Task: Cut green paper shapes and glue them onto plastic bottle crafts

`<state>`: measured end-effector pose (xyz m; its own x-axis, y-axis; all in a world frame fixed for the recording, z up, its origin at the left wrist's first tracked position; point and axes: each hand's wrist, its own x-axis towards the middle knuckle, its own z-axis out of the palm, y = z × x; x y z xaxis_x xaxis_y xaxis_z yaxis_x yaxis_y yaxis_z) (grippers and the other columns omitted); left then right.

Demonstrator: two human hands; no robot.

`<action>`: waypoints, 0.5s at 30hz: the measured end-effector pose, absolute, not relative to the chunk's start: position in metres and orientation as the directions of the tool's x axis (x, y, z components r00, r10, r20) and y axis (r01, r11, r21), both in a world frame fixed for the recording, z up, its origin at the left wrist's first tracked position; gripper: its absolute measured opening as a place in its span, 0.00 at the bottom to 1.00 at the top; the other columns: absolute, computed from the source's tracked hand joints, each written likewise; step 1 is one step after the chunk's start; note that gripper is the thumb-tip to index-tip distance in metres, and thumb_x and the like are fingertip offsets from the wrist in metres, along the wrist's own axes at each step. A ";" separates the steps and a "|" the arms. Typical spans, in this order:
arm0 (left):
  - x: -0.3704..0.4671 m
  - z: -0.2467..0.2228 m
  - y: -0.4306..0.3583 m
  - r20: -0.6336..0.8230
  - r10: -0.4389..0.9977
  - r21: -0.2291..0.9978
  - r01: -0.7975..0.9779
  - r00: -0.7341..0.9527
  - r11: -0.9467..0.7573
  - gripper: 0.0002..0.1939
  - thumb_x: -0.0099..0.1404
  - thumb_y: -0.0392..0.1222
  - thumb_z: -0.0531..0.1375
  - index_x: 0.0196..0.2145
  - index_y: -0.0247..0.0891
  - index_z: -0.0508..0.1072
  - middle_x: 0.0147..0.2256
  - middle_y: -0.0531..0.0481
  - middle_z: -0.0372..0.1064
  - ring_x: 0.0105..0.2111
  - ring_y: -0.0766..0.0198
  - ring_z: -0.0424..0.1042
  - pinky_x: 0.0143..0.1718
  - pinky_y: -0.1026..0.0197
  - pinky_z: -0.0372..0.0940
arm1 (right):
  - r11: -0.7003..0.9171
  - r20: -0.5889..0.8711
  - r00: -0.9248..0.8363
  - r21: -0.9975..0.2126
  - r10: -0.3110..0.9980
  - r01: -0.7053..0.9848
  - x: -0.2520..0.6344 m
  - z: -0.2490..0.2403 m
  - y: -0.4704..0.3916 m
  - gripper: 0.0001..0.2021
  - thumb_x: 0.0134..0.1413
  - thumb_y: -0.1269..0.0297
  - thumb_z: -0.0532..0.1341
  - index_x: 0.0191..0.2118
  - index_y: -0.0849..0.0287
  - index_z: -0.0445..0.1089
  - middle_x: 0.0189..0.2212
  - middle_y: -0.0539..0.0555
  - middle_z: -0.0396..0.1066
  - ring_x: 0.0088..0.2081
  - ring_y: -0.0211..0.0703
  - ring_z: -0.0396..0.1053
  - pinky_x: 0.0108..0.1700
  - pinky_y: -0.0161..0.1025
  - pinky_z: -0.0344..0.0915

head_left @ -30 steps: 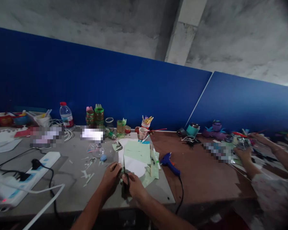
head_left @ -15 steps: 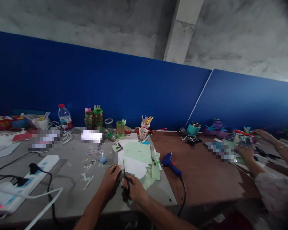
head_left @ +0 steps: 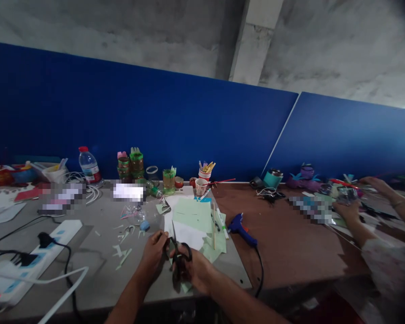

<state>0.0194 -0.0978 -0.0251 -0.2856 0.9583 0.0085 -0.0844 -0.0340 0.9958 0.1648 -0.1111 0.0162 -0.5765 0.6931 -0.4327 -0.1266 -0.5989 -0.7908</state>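
Our right hand (head_left: 200, 269) has its grip clamped on one pair of scissors (head_left: 185, 251) above the near part of the tabletop (head_left: 103, 274); our left hand (head_left: 153, 252) has its grip pinched together beside the blades, its contents unclear; behind, we see one red-and-white cup (head_left: 204, 175) holding several sticks, one paper cup (head_left: 200, 185) in front, and one red-capped bottle (head_left: 89, 167) holding red liquid low down, partly behind its label.

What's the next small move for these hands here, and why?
I'd probably ease the left hand slightly left before the dark scissors close. The right hand holds them with a blade pointing away from the body, and the left fingertips look very near it. Whether the left hand grips anything is too unclear to tell.
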 end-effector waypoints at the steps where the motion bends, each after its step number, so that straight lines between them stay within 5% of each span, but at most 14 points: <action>1: 0.020 -0.026 -0.097 0.015 0.953 0.994 -0.095 -0.302 -0.046 0.14 0.56 0.50 0.58 0.19 0.42 0.65 0.18 0.53 0.57 0.19 0.64 0.59 0.23 0.61 0.54 | -0.637 -0.451 -0.609 -0.762 0.652 -0.117 0.169 0.020 -0.110 0.21 0.49 0.45 0.57 0.34 0.61 0.68 0.21 0.49 0.66 0.22 0.36 0.64 0.28 0.36 0.58; 7: 0.020 -0.022 -0.096 0.038 0.934 0.991 -0.107 -0.355 -0.081 0.09 0.53 0.47 0.60 0.23 0.40 0.68 0.21 0.54 0.62 0.23 0.64 0.62 0.27 0.62 0.57 | -0.610 -0.423 -0.731 -0.792 0.535 0.012 0.211 0.037 -0.108 0.24 0.46 0.44 0.63 0.37 0.63 0.70 0.22 0.49 0.68 0.22 0.36 0.65 0.29 0.36 0.61; 10: 0.020 -0.022 -0.094 0.019 0.919 0.984 -0.153 -0.393 -0.086 0.08 0.53 0.47 0.59 0.24 0.40 0.67 0.20 0.55 0.63 0.23 0.64 0.63 0.27 0.62 0.58 | -0.548 -0.391 -0.728 -0.836 0.563 0.025 0.238 0.044 -0.108 0.28 0.38 0.44 0.68 0.37 0.67 0.72 0.23 0.53 0.69 0.23 0.36 0.66 0.28 0.36 0.61; 15: 0.018 -0.026 -0.091 -0.008 0.928 0.981 -0.183 -0.372 -0.065 0.09 0.53 0.47 0.60 0.28 0.39 0.68 0.19 0.56 0.63 0.20 0.66 0.60 0.23 0.63 0.55 | -0.498 -0.307 -0.768 -0.867 0.562 -0.019 0.258 0.056 -0.100 0.29 0.40 0.45 0.68 0.41 0.66 0.71 0.25 0.53 0.70 0.25 0.36 0.66 0.31 0.36 0.61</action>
<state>0.0178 -0.0909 -0.0260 -0.3716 0.9284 -0.0079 -0.1834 -0.0651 0.9809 0.2580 -0.1001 0.0557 -0.7678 0.5625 -0.3068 -0.0189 -0.4985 -0.8667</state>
